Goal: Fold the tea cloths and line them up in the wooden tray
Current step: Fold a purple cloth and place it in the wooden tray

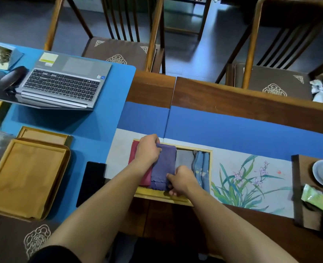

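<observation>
Purple tea cloth (164,164) lies folded in wooden tray (162,196) between red cloth (133,154) and grey cloth (184,158), left hand (149,149) fingers pinching its far edge, right hand (180,180) fingers its near edge.

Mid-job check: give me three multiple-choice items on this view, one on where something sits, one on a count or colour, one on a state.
1. Where does the purple cloth lie in the wooden tray?
A. Between the red cloth and the grey cloth
B. At the far right
C. Outside it

2. How many cloths are in that tray?
A. Two
B. Four
C. Six

3. What is the right hand doing?
A. Resting flat
B. Holding a phone
C. Pinching the purple cloth

Key: 1 A, red on its left, grey on its right. 2 B, red, purple, grey, blue cloth. 3 C, its fingers curl on the cloth's near edge.
</observation>
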